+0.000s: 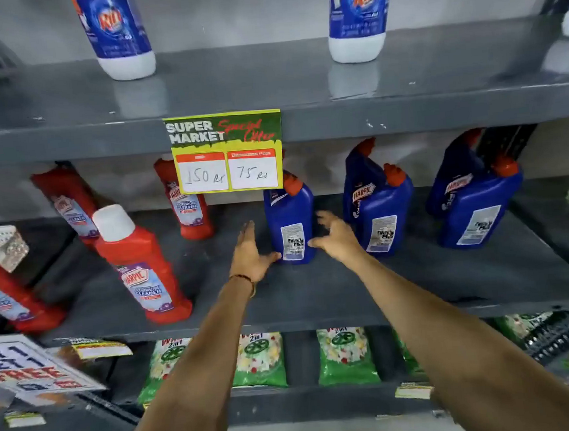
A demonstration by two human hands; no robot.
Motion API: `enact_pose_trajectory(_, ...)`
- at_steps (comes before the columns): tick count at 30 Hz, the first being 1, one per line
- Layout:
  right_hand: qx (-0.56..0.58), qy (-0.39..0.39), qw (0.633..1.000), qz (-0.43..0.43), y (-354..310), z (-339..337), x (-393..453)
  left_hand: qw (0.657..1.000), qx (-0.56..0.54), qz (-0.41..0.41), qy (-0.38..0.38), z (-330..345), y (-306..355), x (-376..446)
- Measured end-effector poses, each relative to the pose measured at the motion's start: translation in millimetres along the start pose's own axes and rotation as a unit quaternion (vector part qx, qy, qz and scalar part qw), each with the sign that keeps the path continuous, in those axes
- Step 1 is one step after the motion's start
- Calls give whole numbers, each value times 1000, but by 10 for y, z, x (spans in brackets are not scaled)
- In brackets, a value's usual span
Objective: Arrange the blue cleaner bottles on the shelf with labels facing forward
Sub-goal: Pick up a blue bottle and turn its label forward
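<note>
The blue bottle [290, 221], smooth plastic with a slanted red cap, stands on the grey shelf [317, 291] between both open hands, its back label forward. Left hand [250, 252] thumb touches its base; right hand [336, 236] fingers spread beside it. Bare shelf lies nearer.

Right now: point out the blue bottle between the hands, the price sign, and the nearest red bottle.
blue bottle [291, 225], head view, on its blue body above the back label.
price sign [225, 151], head view, centre of the card.
red bottle [139, 262], head view, on its red shoulder above the label.
</note>
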State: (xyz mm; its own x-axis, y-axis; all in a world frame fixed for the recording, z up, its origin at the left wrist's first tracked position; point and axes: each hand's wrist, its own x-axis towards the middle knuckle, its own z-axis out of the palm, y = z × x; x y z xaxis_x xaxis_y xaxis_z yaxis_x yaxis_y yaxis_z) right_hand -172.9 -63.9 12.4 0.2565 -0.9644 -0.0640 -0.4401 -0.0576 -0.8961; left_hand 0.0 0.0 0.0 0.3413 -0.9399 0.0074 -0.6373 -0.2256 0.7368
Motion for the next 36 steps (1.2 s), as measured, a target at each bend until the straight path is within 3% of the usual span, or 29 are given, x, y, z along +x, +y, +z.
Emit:
enact_pose_trajectory(5, 51, -64, 997, 10, 23, -16, 176, 997, -40, -31, -51, 65, 18, 210)
enact_pose_trajectory(14, 89, -95, 991, 4, 5, -61, 283, 990, -80, -59, -95, 214, 40, 494)
enact_pose_trajectory(18, 104, -114, 988, 1, -41, -88, 279, 990, -114, -39, -78, 211, -8, 439)
enact_pose_trajectory(25, 116, -99, 988, -19, -161, -94, 257, 990, -134, 3, 32, 258, 19, 225)
enact_pose_trajectory(29, 66, -114, 991, -5, -189, 34, 237, 994, -79, 11, 73, 303, 120, 162)
enact_pose_trajectory(34, 63, -42, 997, -26, -227, 186, 197, 996, -11, 69, 57, 337, 123, 48)
enact_pose_trajectory(36, 54, -42, 997, -29, -205, 155, 189, 995, -60, 74, 1, 287, 47, 42)
